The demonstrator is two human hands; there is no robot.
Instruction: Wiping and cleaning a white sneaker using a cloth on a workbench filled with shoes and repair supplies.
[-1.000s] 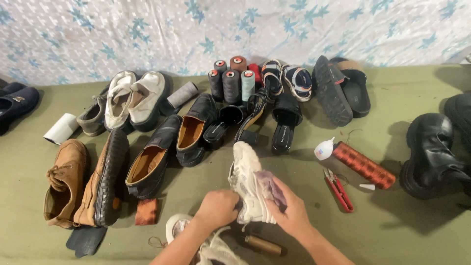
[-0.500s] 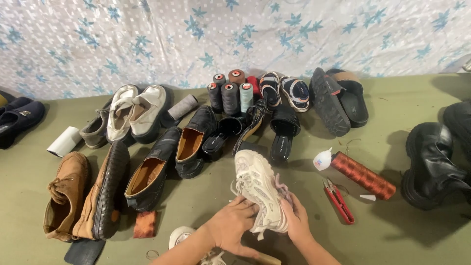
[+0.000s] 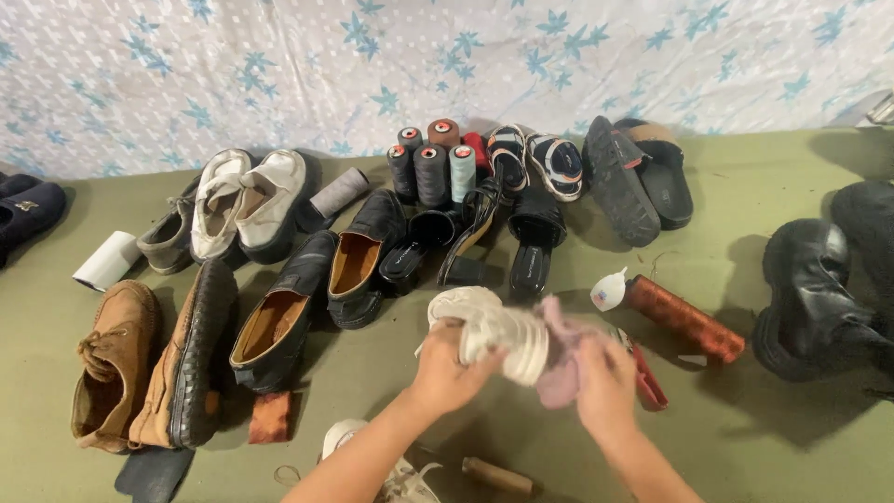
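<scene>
L hand (image 3: 447,368) grips white sneaker (image 3: 494,331) mid-air above green floor (image 3: 745,438); R hand (image 3: 605,382) clamped on pink cloth (image 3: 559,359) at its heel (wiping step, prob) – next needs firm rubbing strokes

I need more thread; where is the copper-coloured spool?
In the head view, the copper-coloured spool lies right of centre on the green mat, between the right hand and the black boot.
</scene>
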